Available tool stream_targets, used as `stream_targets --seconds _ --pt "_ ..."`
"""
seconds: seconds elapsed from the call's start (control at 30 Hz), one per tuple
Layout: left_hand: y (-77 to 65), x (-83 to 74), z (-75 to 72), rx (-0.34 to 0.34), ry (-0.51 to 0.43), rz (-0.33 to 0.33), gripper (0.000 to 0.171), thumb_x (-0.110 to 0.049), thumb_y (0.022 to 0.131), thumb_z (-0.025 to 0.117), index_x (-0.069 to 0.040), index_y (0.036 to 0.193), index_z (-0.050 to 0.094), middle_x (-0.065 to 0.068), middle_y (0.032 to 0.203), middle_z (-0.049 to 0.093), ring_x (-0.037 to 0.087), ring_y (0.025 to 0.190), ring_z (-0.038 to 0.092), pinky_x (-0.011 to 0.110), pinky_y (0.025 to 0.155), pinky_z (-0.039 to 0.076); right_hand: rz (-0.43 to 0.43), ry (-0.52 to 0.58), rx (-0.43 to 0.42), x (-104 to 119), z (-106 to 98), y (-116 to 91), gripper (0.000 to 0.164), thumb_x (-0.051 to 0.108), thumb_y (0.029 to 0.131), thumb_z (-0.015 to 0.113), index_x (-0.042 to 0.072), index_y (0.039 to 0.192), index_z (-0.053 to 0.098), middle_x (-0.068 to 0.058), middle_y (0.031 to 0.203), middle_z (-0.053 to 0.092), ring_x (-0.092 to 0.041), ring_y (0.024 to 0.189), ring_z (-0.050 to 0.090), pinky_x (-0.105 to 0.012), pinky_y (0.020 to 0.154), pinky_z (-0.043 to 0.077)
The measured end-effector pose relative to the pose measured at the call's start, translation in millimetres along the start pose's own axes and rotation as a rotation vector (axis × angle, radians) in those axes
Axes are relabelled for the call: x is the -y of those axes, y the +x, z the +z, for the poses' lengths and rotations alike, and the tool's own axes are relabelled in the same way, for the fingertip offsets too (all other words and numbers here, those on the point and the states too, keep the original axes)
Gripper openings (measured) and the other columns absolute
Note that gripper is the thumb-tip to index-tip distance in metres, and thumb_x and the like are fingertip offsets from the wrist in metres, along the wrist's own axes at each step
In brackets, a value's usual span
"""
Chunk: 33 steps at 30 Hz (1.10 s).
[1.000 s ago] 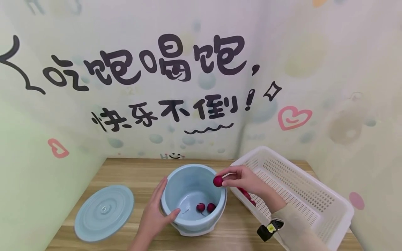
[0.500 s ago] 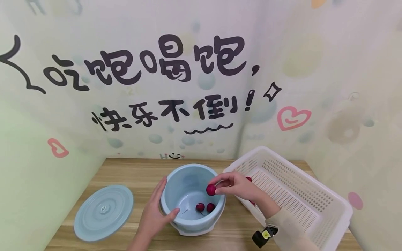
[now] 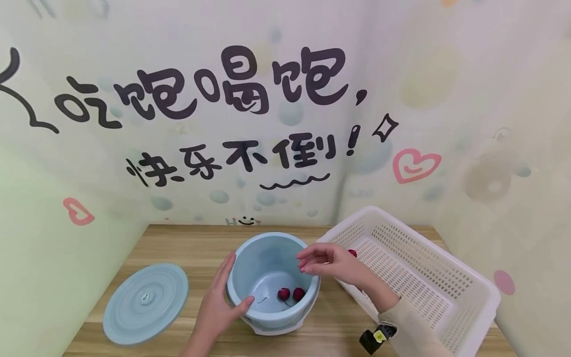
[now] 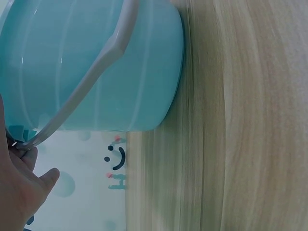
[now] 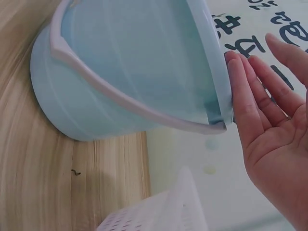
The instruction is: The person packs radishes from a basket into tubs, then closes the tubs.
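Note:
A light blue bucket (image 3: 254,258) stands on the wooden table with two red radishes (image 3: 283,294) visible at its bottom. My left hand (image 3: 218,300) holds the bucket at its left side, the thumb over the near rim and the fingers along the outside. Above the bucket's right rim hovers my right hand (image 3: 332,263), its fingers loosely bent with nothing between them. In the right wrist view, the fingertips of that right hand (image 5: 269,106) appear beside the rim. Part of another radish (image 3: 352,253) shows in the white basket (image 3: 419,250), mostly behind the right hand.
The round blue lid (image 3: 147,302) lies on the table to the left of the bucket. A pale handle (image 4: 91,72) hangs down the bucket's outside. The long perforated basket stands close on the right, under my right forearm. A printed wall rises behind the table (image 3: 196,243).
My right hand has moved left over the bucket's rim and let go of the radish it pinched. That radish is out of sight. The left hand stays on the bucket.

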<state>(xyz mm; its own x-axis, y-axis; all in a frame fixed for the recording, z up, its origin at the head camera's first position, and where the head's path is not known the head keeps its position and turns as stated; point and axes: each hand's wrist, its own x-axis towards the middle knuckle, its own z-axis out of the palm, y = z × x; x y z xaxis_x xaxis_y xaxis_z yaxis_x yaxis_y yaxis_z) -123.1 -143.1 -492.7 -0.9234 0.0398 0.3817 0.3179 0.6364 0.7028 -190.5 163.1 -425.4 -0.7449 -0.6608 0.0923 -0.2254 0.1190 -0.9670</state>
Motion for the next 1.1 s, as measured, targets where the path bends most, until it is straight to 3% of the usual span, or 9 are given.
stream_targets --seconds 0.17,0.33,0.5,0.73,0.93,1.1 --pt "0.4 -0.3 -2.3 0.005 0.002 0.001 0.100 -0.038 0.071 0.083 -0.010 0.154 0.036 0.015 0.159 0.038 0.043 0.141 0.042 0.068 0.103 0.044 0.005 0.027 -0.044 -5 -12 -5 0.036 0.010 0.094 0.066 -0.010 0.124 0.060 -0.036 0.119 0.063 -0.011 0.103 0.071 -0.022 0.089 0.059" --pt "0.6 0.2 -6.1 0.004 0.017 -0.004 0.100 -0.037 0.071 0.083 -0.010 0.154 0.036 0.016 0.159 0.038 0.044 0.141 0.042 0.068 0.102 0.044 0.018 -0.019 -0.118 -11 -27 -10 0.033 0.013 0.094 0.067 -0.002 0.123 0.063 -0.029 0.122 0.066 -0.023 0.109 0.071 -0.023 0.092 0.058" --pt "1.5 0.7 -6.0 0.006 0.005 -0.001 0.100 -0.037 0.071 0.083 -0.009 0.154 0.036 0.016 0.158 0.039 0.044 0.141 0.042 0.068 0.103 0.043 0.050 -0.057 -0.188 -18 -44 -18 0.031 0.014 0.095 0.066 0.002 0.123 0.065 -0.027 0.123 0.066 -0.018 0.106 0.072 -0.024 0.087 0.060" --pt "2.6 0.9 -3.3 -0.002 -0.004 0.014 0.100 -0.037 0.070 0.082 -0.008 0.154 0.037 0.016 0.158 0.039 0.044 0.141 0.042 0.068 0.102 0.044 0.085 -0.116 -0.238 -33 -70 -30 0.031 0.017 0.096 0.064 0.006 0.126 0.065 -0.012 0.120 0.071 -0.009 0.096 0.071 -0.029 0.079 0.061" --pt "1.7 2.1 0.0 -0.015 -0.008 0.038 0.101 -0.037 0.068 0.083 -0.009 0.154 0.037 0.016 0.158 0.040 0.042 0.140 0.043 0.066 0.105 0.043 0.100 -0.151 -0.274 -54 -93 -41 0.031 0.016 0.096 0.064 0.006 0.125 0.065 -0.030 0.128 0.063 -0.011 0.103 0.071 -0.022 0.090 0.057" --pt "0.4 2.4 1.8 -0.024 0.001 0.037 0.101 -0.035 0.068 0.084 -0.010 0.154 0.037 0.014 0.158 0.041 0.040 0.140 0.043 0.062 0.108 0.042 0.179 -0.187 -0.297 -76 -105 -50 0.033 0.018 0.096 0.064 0.005 0.127 0.064 -0.029 0.131 0.061 -0.025 0.112 0.068 -0.023 0.092 0.055"
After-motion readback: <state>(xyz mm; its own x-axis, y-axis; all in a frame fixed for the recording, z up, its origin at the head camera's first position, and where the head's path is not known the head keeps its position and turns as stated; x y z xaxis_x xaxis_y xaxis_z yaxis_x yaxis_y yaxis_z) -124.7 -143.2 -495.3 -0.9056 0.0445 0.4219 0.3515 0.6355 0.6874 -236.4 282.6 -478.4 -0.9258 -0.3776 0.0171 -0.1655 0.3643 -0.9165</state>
